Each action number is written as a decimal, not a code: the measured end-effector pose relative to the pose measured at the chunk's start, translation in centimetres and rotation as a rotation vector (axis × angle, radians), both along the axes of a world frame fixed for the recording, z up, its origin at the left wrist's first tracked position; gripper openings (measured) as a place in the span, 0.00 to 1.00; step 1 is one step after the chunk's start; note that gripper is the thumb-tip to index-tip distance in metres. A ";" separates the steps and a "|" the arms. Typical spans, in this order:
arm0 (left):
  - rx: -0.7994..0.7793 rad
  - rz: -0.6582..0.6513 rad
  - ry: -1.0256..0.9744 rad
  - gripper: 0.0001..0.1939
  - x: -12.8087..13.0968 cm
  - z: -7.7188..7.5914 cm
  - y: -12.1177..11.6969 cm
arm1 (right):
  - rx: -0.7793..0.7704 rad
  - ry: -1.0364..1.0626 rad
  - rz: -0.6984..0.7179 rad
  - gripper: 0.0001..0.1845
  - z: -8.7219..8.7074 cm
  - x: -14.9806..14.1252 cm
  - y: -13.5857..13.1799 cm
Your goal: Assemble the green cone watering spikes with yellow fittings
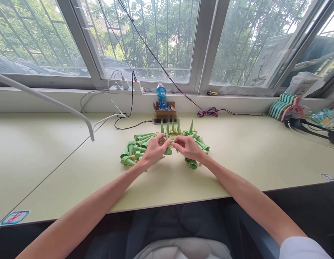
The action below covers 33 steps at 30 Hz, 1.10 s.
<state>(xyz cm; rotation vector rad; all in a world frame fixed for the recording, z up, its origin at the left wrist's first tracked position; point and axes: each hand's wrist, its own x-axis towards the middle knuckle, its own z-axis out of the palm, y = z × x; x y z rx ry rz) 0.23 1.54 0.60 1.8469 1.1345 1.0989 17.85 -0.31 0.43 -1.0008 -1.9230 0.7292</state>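
Observation:
A heap of green plastic cone-shaped pieces [137,145] with small yellow parts lies on the pale green table [237,158]. Several cones [172,126] stand upright at the back of the heap. My left hand [154,148] and my right hand [187,146] meet over the middle of the heap, both with fingers pinched on one upright green cone [168,149] between them. Green ring-like caps [193,164] lie just under my right wrist.
A blue bottle [161,95] stands in a small cardboard box [165,111] by the window sill. Cables and chargers [123,86] lie at the back left, a red-blue wire [208,112] at the back right. A white lamp arm [48,100] crosses at left; headphones [309,126] lie far right.

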 end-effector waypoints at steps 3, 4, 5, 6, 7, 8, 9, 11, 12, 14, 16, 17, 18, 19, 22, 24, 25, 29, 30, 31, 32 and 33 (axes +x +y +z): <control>-0.001 -0.006 -0.005 0.20 0.0 -0.1 0.0 | 0.005 0.010 0.011 0.11 -0.1 0.0 0.1; -0.001 -0.008 -0.007 0.20 0.0 -0.1 0.0 | 0.006 0.011 0.013 0.11 -0.1 0.0 0.1; 0.000 -0.009 -0.008 0.20 0.0 -0.2 0.0 | 0.006 0.013 0.014 0.11 -0.1 0.0 0.1; 0.003 -0.008 -0.009 0.21 0.0 -0.2 0.0 | 0.005 0.014 0.015 0.11 -0.1 0.0 0.1; 0.007 -0.009 -0.009 0.21 0.0 -0.2 0.1 | 0.004 0.014 0.014 0.11 -0.1 0.0 0.1; 0.012 -0.010 -0.009 0.21 0.0 -0.3 0.1 | 0.002 0.014 0.014 0.11 -0.1 0.0 0.1; 0.016 -0.011 -0.009 0.21 0.0 -0.3 0.1 | 0.001 0.014 0.014 0.11 -0.2 0.0 0.0; 0.018 -0.008 -0.006 0.21 -0.1 -0.4 0.2 | 0.001 0.010 0.013 0.11 -0.2 0.0 0.0; 0.017 -0.006 -0.004 0.21 -0.1 -0.4 0.2 | 0.001 0.007 0.011 0.11 -0.2 -0.1 0.0; 0.015 -0.005 -0.001 0.21 -0.1 -0.5 0.1 | 0.003 0.001 0.006 0.11 -0.2 -0.1 0.0; 0.017 -0.014 -0.003 0.21 -0.1 -0.5 0.1 | 0.004 -0.001 0.001 0.11 -0.2 -0.1 0.0; 0.017 -0.017 -0.004 0.21 -0.1 -0.5 0.0 | 0.005 0.000 0.000 0.11 -0.2 -0.1 0.0; 0.018 -0.017 -0.004 0.21 -0.1 -0.5 0.0 | 0.006 0.000 -0.001 0.11 -0.3 -0.1 0.0; 0.018 -0.015 -0.003 0.21 -0.1 -0.5 0.0 | 0.007 0.000 -0.002 0.11 -0.3 -0.1 0.0; 0.021 -0.007 -0.002 0.21 -0.1 -0.5 0.0 | 0.011 -0.008 -0.008 0.11 -0.3 -0.1 0.1; 0.024 -0.008 0.003 0.21 -0.1 -0.5 0.1 | 0.016 -0.017 -0.017 0.11 -0.3 -0.1 0.1; 0.026 -0.009 0.008 0.21 -0.1 -0.6 0.1 | 0.020 -0.021 -0.020 0.11 -0.3 -0.1 0.0; 0.034 0.000 0.038 0.21 -0.1 -0.7 0.2 | 0.029 -0.033 -0.030 0.11 -0.3 -0.1 0.0; 0.040 0.002 0.048 0.21 -0.1 -0.8 0.2 | 0.028 -0.036 -0.033 0.11 -0.3 -0.1 0.0; 0.049 0.005 0.056 0.21 -0.1 -0.8 0.2 | 0.027 -0.039 -0.036 0.12 -0.3 -0.1 0.0; 0.062 0.008 0.063 0.20 -0.2 -0.8 0.2 | 0.025 -0.040 -0.039 0.12 -0.3 -0.1 0.0; 0.077 0.009 0.068 0.20 -0.2 -0.8 0.2 | 0.023 -0.040 -0.041 0.12 -0.2 -0.1 0.1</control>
